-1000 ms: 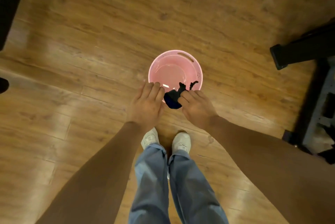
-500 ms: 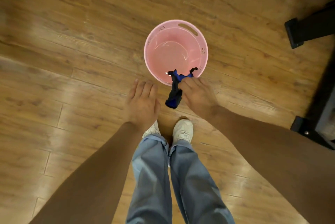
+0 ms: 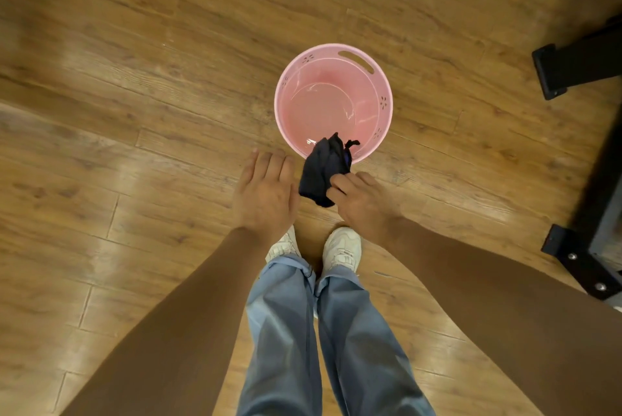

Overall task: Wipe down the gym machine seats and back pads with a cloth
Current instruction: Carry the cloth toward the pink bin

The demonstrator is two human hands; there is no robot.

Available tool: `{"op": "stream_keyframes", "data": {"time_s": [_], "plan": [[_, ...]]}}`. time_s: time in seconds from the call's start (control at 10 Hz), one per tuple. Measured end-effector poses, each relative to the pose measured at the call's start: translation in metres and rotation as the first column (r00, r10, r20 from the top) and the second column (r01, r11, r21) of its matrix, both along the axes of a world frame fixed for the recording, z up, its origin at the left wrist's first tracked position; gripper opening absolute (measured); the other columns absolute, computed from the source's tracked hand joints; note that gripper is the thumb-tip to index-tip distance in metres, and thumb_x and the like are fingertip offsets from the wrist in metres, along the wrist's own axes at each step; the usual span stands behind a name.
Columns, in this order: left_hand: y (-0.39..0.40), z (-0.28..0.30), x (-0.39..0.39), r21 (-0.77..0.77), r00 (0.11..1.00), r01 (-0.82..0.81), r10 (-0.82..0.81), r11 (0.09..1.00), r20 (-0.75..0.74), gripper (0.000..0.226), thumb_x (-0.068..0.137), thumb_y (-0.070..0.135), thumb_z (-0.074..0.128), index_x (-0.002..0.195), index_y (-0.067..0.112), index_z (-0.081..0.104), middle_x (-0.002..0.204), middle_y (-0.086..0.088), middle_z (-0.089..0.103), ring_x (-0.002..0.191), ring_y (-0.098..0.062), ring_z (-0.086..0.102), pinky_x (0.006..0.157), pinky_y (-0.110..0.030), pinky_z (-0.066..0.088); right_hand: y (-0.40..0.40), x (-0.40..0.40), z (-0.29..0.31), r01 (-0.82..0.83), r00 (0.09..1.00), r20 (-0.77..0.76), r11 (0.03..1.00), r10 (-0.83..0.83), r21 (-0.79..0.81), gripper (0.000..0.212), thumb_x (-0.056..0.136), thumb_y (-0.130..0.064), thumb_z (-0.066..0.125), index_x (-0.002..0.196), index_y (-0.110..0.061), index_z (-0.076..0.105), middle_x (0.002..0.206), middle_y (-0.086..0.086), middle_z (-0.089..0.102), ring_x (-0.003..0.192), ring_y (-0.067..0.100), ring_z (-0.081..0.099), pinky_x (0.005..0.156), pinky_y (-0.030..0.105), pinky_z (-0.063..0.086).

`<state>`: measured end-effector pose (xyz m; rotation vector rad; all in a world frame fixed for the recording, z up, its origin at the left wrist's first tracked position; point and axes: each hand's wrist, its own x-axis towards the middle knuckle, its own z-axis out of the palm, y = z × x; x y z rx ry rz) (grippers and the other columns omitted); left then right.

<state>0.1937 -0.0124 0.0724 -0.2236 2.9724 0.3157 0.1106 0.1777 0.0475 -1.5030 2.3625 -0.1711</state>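
machine frame (image 3: 582, 69) cut by right edge | cloth (image 3: 319, 173) partly under fingers

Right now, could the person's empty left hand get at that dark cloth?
Probably yes. The left hand is open with nothing in it, right beside the dark cloth, which hangs from the right hand in front of the pink bucket. Nothing lies between them.

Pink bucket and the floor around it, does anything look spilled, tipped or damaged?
Nothing stands out. The pink bucket stands upright on the wood floor, with no puddle visible. The right hand holds the dark cloth.
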Motion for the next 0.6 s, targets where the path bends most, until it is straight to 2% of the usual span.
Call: {"op": "stream_keyframes", "data": {"time_s": [0.1,0.2,0.3,0.4,0.6], "plan": [[-0.002,-0.006,0.002,-0.009,0.999,0.007,-0.007,1.0,0.043,0.045,0.087,0.025,0.04,0.119,0.001,0.059,0.116,-0.016,0.064,0.111,-0.032,0.06,0.113,-0.043,0.026,0.004,0.005,-0.012,0.02,0.999,0.029,0.996,-0.022,0.085,0.043,0.052,0.001,0.082,0.091,-0.01,0.068,0.096,0.009,0.063,0.08,0.025,0.061,0.073,0.036,0.054],[-0.003,-0.014,0.005,-0.005,0.998,0.008,-0.008,1.0,0.063,0.044,0.088,0.025,0.041,0.119,0.0,0.059,0.116,-0.016,0.064,0.11,-0.032,0.06,0.113,-0.045,0.028,0.003,0.002,-0.017,0.045,0.997,0.057,0.994,-0.051,0.097,0.039,0.058,-0.004,0.083,0.094,-0.011,0.069,0.097,0.009,0.063,0.081,0.026,0.062,0.074,0.038,0.054],[-0.003,-0.021,0.004,-0.003,0.998,0.01,-0.01,1.0,0.059,0.041,0.085,0.02,0.057,0.12,-0.001,0.059,0.116,-0.016,0.064,0.11,-0.033,0.06,0.113,-0.046,0.03,0.003,-0.001,-0.022,0.037,0.995,0.086,0.997,-0.043,0.072,0.029,0.068,-0.013,0.081,0.095,-0.008,0.069,0.096,0.01,0.063,0.075,0.027,0.062,0.07,0.039,0.053],[-0.003,-0.021,0.002,0.007,0.997,0.005,-0.006,1.0,0.072,0.044,0.081,0.019,0.066,0.12,0.0,0.058,0.117,-0.016,0.063,0.112,-0.033,0.059,0.114,-0.044,0.023,0.0,-0.003,-0.022,0.054,0.995,0.082,0.998,-0.056,0.034,0.025,0.07,-0.01,0.079,0.094,-0.006,0.07,0.095,0.011,0.064,0.072,0.028,0.062,0.069,0.037,0.053],[-0.007,-0.008,-0.005,0.002,0.998,0.011,-0.011,1.0,0.055,0.045,0.078,0.018,0.07,0.118,-0.001,0.059,0.115,-0.017,0.063,0.11,-0.034,0.059,0.114,-0.043,0.023,-0.008,-0.009,-0.008,0.069,0.997,0.023,0.997,-0.07,0.029,0.025,0.066,-0.007,0.078,0.089,-0.008,0.069,0.095,0.009,0.064,0.073,0.026,0.061,0.069,0.034,0.052]]}}
